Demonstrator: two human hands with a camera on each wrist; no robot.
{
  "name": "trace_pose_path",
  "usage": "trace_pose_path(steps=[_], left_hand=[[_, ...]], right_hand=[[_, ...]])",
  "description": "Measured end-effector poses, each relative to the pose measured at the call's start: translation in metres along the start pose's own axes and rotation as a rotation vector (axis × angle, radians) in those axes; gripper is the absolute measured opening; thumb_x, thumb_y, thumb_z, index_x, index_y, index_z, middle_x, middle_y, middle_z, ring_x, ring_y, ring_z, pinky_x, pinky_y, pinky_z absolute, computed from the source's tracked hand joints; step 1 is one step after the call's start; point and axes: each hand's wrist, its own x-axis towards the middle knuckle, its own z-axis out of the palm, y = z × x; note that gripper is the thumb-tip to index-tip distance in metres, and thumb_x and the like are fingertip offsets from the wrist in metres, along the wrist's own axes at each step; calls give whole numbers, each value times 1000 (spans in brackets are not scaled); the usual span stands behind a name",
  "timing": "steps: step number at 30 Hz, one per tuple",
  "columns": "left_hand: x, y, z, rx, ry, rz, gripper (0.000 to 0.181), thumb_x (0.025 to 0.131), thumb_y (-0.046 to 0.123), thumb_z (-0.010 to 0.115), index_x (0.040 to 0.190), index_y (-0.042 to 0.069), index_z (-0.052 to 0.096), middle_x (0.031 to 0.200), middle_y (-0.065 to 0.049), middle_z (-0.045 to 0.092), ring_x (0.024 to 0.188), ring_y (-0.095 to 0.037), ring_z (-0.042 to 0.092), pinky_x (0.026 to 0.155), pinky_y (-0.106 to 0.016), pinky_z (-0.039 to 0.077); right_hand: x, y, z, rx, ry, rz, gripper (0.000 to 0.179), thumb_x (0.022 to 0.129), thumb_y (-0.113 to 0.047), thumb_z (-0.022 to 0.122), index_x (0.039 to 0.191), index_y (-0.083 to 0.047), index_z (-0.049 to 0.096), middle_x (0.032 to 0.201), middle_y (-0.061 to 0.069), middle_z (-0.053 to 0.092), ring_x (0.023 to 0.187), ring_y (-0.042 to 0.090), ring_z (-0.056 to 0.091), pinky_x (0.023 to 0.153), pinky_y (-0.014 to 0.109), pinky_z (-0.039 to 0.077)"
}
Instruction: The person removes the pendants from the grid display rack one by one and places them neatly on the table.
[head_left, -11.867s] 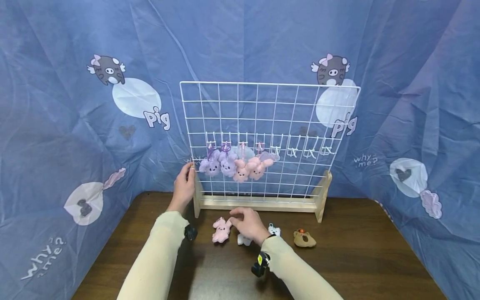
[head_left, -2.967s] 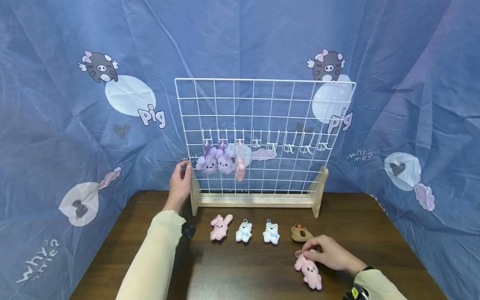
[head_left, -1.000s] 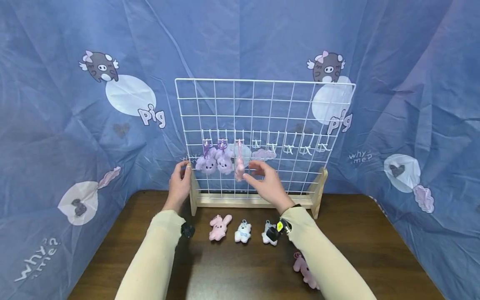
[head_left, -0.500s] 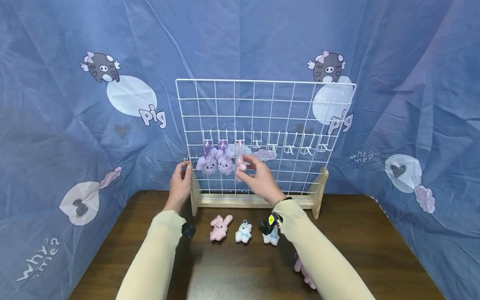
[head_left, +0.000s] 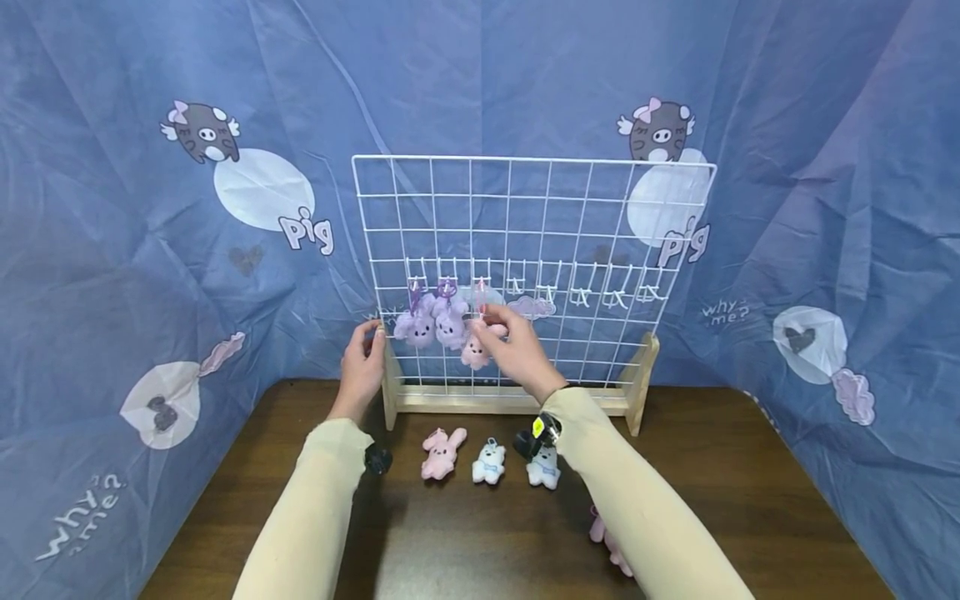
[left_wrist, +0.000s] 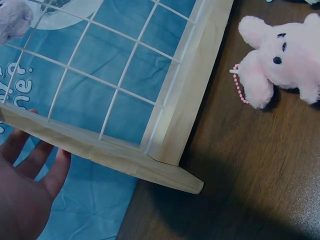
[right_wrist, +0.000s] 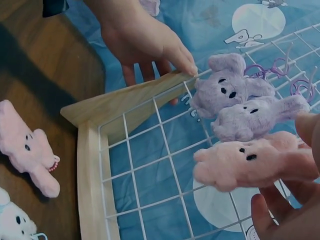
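My left hand (head_left: 362, 371) grips the left wooden end post (left_wrist: 95, 150) of a white wire grid rack (head_left: 566, 217), thumb in front and fingers behind. My right hand (head_left: 521, 350) pinches a pink bunny plush keychain (head_left: 474, 353) at its upper part, its face toward me. A pink cord runs from this plush up to the third hook. Two purple plush keychains (head_left: 420, 330) hang beside it on the left hooks. In the right wrist view, the held bunny (right_wrist: 245, 162) lies over the grid, my fingers behind it.
On the dark wooden table (head_left: 450, 550) lie a pink bunny plush (head_left: 440, 457), a white bear plush (head_left: 489, 463) and another white bear (head_left: 543, 471) partly under my right wrist. A second pink bunny (head_left: 613, 550) is half hidden by my right sleeve. More white hooks (head_left: 581, 296) continue rightward.
The right hand put one hanging pink bunny down at the table's right, then came back to the rack. The remaining hanging bunny, edge-on before, now faces forward in its fingers. Left hand stays put.
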Motion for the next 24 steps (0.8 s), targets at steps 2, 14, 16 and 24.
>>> trace_pose_path(steps=[2, 14, 16, 24], left_hand=[[1, 1, 0, -1, 2, 4, 44, 113, 39, 47, 148, 12, 52, 146, -22, 59, 132, -38, 58, 104, -57, 48], [0, 6, 0, 11, 4, 8, 43, 114, 35, 45, 148, 10, 51, 142, -23, 61, 130, -39, 59, 105, -56, 47], [0, 6, 0, 13, 6, 9, 43, 114, 36, 45, 148, 10, 52, 142, -23, 61, 130, -39, 59, 105, -56, 47], [-1, 4, 0, 14, 10, 3, 42, 113, 34, 46, 148, 11, 52, 141, -23, 61, 128, -39, 59, 105, -56, 46]], right_hand=[[1, 0, 0, 6, 17, 0, 34, 107, -23, 64, 134, -2, 66, 127, 18, 70, 116, 29, 66, 95, 41, 56], [-4, -3, -6, 36, 43, 22, 24, 108, -22, 60, 115, -5, 76, 116, 11, 75, 94, 19, 67, 74, 29, 56], [-5, -4, -8, 35, 32, 5, 25, 108, -21, 60, 115, -3, 76, 114, 12, 75, 92, 20, 67, 73, 30, 56], [-11, -8, -13, 49, 3, -53, 27, 109, -21, 60, 117, -1, 76, 112, 13, 76, 81, 14, 60, 63, 24, 48]])
